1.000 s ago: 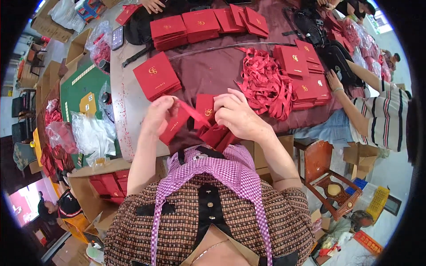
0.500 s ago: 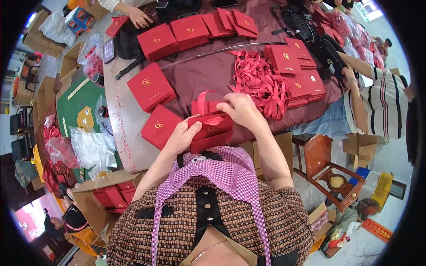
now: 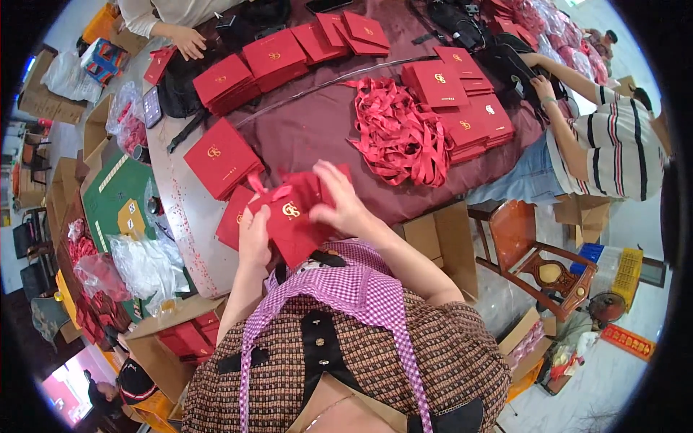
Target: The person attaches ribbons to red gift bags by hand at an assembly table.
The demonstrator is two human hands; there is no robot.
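Maroon-clothed table (image 3: 303, 130) ahead; left hand (image 3: 254, 234) grasps a red packet (image 3: 292, 232) above the near edge, right hand (image 3: 348, 207) beside it, fingers spread loosely (contact unclear); handling the packet's ribbon (image 3: 283, 190) seems the step, calling next for steady left support; loose ribbons (image 3: 401, 133) heap beyond.

A maroon cloth covers most of the tabletop (image 3: 303, 123). Beyond the left hand (image 3: 254, 234) lies a square red stack (image 3: 222, 155), with a row of red stacks (image 3: 274, 59) farther off. A ribbon heap (image 3: 401, 133) lies beyond and right of the right hand (image 3: 341, 206), more red piles (image 3: 473, 128) farther right.
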